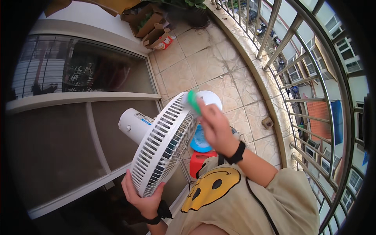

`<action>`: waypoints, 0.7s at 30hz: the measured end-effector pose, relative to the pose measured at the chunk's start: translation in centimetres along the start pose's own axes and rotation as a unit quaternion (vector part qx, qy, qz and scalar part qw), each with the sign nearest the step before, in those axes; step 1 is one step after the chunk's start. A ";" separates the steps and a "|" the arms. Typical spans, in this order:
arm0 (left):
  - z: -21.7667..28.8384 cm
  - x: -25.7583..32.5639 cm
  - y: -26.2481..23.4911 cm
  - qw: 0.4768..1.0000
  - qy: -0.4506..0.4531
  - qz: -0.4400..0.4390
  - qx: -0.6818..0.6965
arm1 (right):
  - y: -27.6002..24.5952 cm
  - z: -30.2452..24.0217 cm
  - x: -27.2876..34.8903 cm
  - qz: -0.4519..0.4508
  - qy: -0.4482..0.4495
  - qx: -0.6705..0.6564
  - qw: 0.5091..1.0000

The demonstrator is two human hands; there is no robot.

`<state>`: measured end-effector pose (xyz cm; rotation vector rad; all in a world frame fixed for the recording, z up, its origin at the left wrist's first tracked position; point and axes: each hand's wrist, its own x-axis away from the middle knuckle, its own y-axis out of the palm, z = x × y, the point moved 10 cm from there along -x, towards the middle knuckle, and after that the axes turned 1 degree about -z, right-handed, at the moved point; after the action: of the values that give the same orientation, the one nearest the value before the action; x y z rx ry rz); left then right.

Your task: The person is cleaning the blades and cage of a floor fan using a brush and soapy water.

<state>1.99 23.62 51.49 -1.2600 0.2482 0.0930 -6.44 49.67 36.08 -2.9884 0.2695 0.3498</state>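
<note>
A white electric fan [164, 129] is tilted in front of me, its slatted guard edge toward me and its motor housing [131, 120] pointing left. My left hand [145, 199] grips the lower rim of the guard, thumb on one side and fingers on the other. At the top of the rim, my right hand [214, 127] is closed on a green brush [192, 102], smeared by motion, with its pale side against the slats. Behind that hand shows part of a white round disc [211, 100]. Below it, a blue basin [201, 141] holds sudsy water, partly hidden by the fan.
A red stool [197, 164] stands beneath the basin. Metal railing [297, 74] curves along the right above a low ledge; sliding glass doors [129, 94] line the left. Cardboard boxes [150, 29] and a potted plant [192, 15] sit at the far end of the tiled floor [211, 58].
</note>
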 end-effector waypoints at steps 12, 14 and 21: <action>0.4 0.2 0.7 0.999 -0.038 0.002 0.000 | 1.0 3.1 0.6 0.109 -0.024 -0.094 0.989; 0.6 0.2 1.0 0.999 -0.044 0.000 -0.003 | 1.2 8.1 0.4 0.098 0.070 -0.095 0.988; 1.1 -0.9 1.2 0.998 -0.058 0.023 0.023 | 2.0 -2.4 2.7 0.024 -0.067 -0.044 0.997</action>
<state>1.02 25.06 50.94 -1.1987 0.1773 0.1985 -3.72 46.93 37.60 -3.0303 0.3198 0.5780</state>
